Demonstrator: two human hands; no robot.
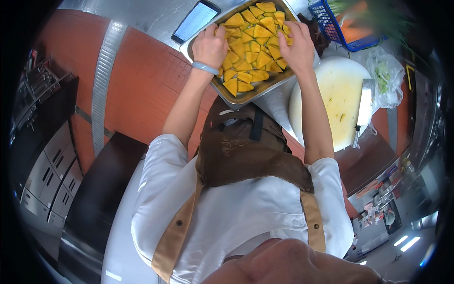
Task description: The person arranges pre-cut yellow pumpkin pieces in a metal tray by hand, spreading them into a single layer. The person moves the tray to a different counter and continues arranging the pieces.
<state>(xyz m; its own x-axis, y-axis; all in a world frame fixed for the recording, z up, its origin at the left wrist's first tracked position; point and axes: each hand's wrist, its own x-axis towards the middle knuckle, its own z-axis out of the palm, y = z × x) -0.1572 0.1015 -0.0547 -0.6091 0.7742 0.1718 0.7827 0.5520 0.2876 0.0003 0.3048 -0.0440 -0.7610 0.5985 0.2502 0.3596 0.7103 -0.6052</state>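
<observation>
A rectangular metal tray (pixel 235 100) at the top middle holds many cut pumpkin slices (pixel 253 46), orange-yellow with thin green rind. My left hand (pixel 209 47), with a pale bangle at its wrist, reaches over the tray's left side. Its fingers curl closed against the slices there, and whatever they grip is hidden. Over the right side, my right hand (pixel 299 47) touches the outer slices; its fingers are bent, with a gap between thumb and forefinger.
A phone (pixel 195 21) with a lit screen lies left of the tray. To the right are a round white cutting board (pixel 326 94), a cleaver (pixel 365 104) on its edge, a clear plastic bag of greens (pixel 385 78) and a blue basket (pixel 326 21) of vegetables.
</observation>
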